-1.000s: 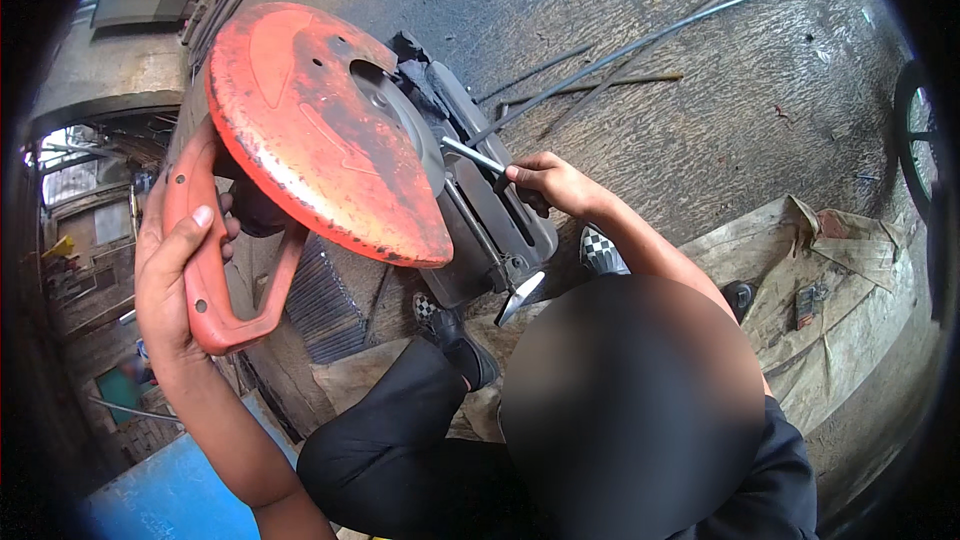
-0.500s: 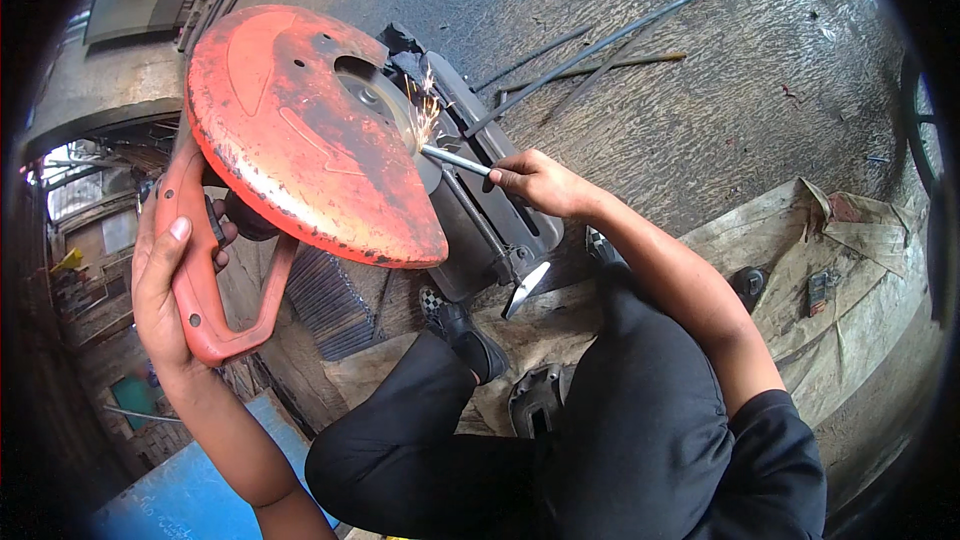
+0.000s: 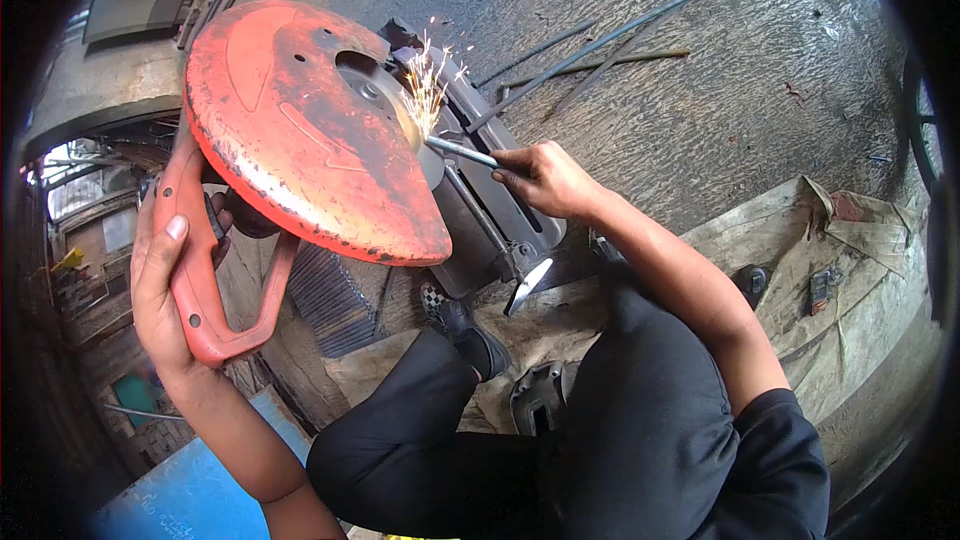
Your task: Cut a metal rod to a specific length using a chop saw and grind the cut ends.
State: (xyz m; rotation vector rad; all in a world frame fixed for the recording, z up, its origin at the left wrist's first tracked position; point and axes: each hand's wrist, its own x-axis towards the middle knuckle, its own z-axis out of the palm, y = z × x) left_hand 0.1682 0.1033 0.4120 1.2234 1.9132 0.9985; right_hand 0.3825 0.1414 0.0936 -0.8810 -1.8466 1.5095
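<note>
Blue board (image 3: 215, 470) bears faint writing (image 3: 172, 522); left hand (image 3: 158, 285) grips red handle (image 3: 196, 305), right hand (image 3: 548, 178) metal rod (image 3: 462, 150).

Saw guard (image 3: 290, 140), between the left hand (image 3: 158, 270) and the right hand (image 3: 545, 180): orange-red, blotched with black scuffs. Saw handle (image 3: 190, 290), in the left hand: orange-red. Rod (image 3: 460, 150), in the right hand: silver-grey. Sparks (image 3: 426, 90), left of and above the right hand: yellow-white to orange. Shoe (image 3: 472, 334), below the right hand: black, with checks in 2 tones, black and white. Cloth (image 3: 850, 330), below and right of the right hand: beige with darker stains. Small item (image 3: 68, 260), left of the left hand: apparently yellow, though blurred.
</note>
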